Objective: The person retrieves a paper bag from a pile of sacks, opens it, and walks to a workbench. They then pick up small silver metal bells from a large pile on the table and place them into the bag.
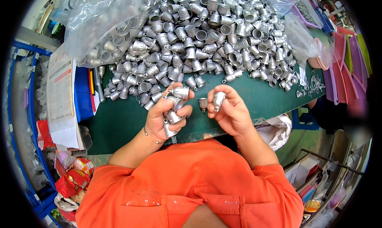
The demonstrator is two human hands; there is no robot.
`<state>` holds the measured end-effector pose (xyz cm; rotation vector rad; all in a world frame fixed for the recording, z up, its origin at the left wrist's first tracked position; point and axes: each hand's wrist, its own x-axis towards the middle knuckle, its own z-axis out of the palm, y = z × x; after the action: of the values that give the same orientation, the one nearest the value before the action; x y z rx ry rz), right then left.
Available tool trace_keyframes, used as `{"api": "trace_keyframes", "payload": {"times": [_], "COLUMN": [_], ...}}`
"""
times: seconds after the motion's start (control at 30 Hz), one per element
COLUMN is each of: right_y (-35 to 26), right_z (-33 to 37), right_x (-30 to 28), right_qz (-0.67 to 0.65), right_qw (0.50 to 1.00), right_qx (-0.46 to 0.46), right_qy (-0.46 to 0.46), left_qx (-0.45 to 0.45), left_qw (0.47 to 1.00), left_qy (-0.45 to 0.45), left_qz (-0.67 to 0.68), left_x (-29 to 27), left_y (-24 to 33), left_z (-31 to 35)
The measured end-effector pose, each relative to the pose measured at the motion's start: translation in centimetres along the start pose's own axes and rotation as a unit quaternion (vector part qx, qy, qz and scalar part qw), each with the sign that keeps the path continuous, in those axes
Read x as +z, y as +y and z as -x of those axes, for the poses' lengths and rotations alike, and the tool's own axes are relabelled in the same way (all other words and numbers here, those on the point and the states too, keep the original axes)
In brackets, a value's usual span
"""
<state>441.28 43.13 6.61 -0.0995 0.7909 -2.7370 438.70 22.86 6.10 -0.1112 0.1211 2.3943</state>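
Note:
My left hand (156, 113) is closed round several small silver-grey metal bells (174, 116), which show in a row between its thumb and fingers, each with a loop on top. In my right hand (238, 116), thumb and fingers pinch a single bell (218, 98), its loop pointing down. Between the two hands, close to the right fingertips, is another bell (203, 104) with its loop downward. A large heap of similar bells (199, 41) covers the far part of the green tabletop (119, 126), just beyond both hands.
Clear plastic bags (99, 21) lie over the heap's left side. Papers (61, 93) and pens (92, 91) sit at the left edge. Pink and purple bins (344, 69) stand far right, with loose metal rings (316, 84) nearby. A white sack (275, 130) is below the table's right edge.

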Motion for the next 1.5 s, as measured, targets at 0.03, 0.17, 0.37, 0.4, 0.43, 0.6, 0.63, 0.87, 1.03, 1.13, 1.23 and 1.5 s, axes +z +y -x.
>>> {"api": "trace_keyframes", "payload": {"times": [0.03,0.17,0.37,0.4,0.43,0.6,0.63,0.87,1.03,1.13,1.23,1.5], "right_y": [0.0,0.2,0.3,0.5,0.6,1.3,1.7,2.3,2.1,1.0,-1.9,-7.1], "right_z": [0.1,0.5,0.7,0.7,0.7,-0.8,-1.1,-2.6,-2.1,-0.6,2.6,15.3], "right_x": [-0.2,-0.3,-1.0,-1.3,-1.6,2.5,2.7,3.3,3.2,2.2,1.0,-8.1], "right_qz": [-0.07,-0.17,-0.206,-0.202,-0.204,-0.124,-0.131,-0.226,-0.268,-0.275,-0.328,-0.051], "right_qw": [0.997,0.982,0.971,0.972,0.97,0.971,0.982,0.958,0.937,0.942,0.931,0.764], "right_qx": [0.03,0.081,0.121,0.119,0.125,0.122,0.109,0.097,0.09,0.063,0.01,-0.282], "right_qy": [-0.002,0.011,-0.014,-0.027,-0.044,0.165,0.078,0.149,0.205,0.183,0.16,0.579], "left_qx": [0.0,-0.006,-0.004,0.009,0.022,0.212,0.229,0.37,0.452,0.464,0.467,0.45], "left_qw": [1.0,1.0,1.0,1.0,0.999,0.917,0.871,0.322,0.343,0.372,0.399,0.543], "left_qy": [0.002,-0.011,-0.005,-0.001,0.002,0.043,0.082,-0.076,-0.102,-0.142,-0.15,-0.049], "left_qz": [-0.001,-0.002,-0.002,-0.015,-0.028,-0.335,-0.428,-0.868,-0.817,-0.791,-0.775,-0.707], "left_x": [0.0,-0.2,0.1,0.3,0.6,2.8,3.6,5.2,5.3,5.2,4.9,2.9], "left_y": [0.0,0.0,-0.1,-0.1,-0.1,-0.8,-1.2,-2.4,-2.2,-2.8,-2.6,-1.5], "left_z": [0.0,0.0,0.0,-0.1,-0.2,-1.3,-1.3,-3.7,-3.6,-3.8,-3.3,-1.8]}}
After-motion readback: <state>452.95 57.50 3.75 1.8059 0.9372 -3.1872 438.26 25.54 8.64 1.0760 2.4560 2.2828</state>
